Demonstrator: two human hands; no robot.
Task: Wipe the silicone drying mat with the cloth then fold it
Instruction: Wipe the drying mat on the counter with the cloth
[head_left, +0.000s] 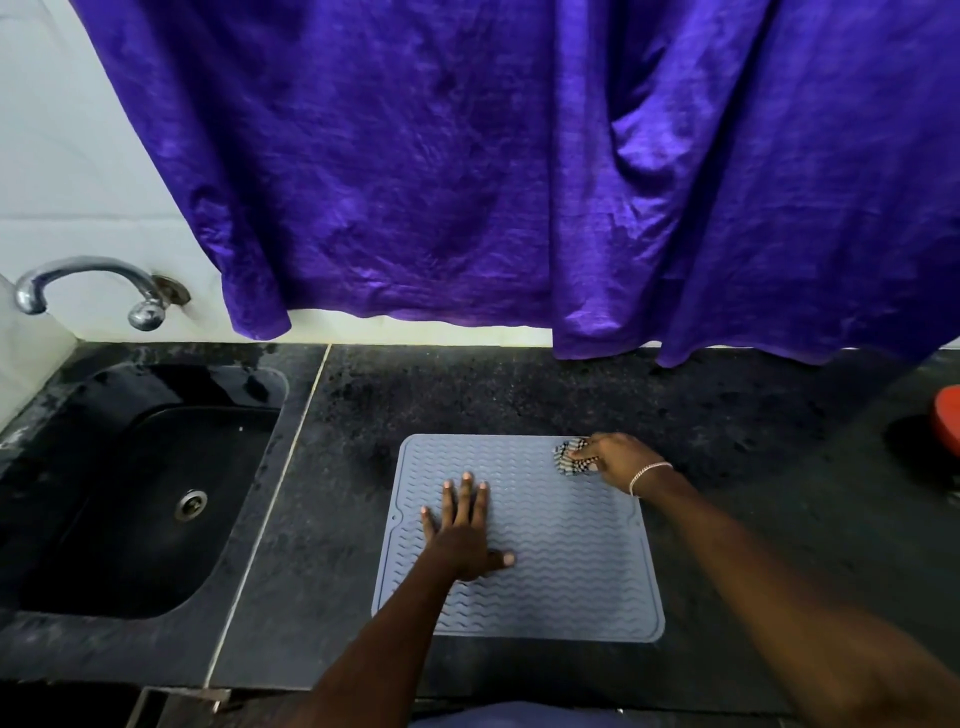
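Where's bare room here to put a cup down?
Bare counter lies between sink and drying mat, behind the mat toward the purple curtain, and right of it before the red object. The mat is crowded: left hand, right hand, cloth.

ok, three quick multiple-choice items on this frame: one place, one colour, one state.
1. Where on the mat is the cloth? A far right corner B near left corner C centre
2. What colour is the curtain? A green B purple C white
3. How is the left hand? A flat on the mat B clenched fist C lifted clear
1 A: the right hand holds it there. 2 B: the fabric is purple. 3 A: it lies spread flat on the mat.
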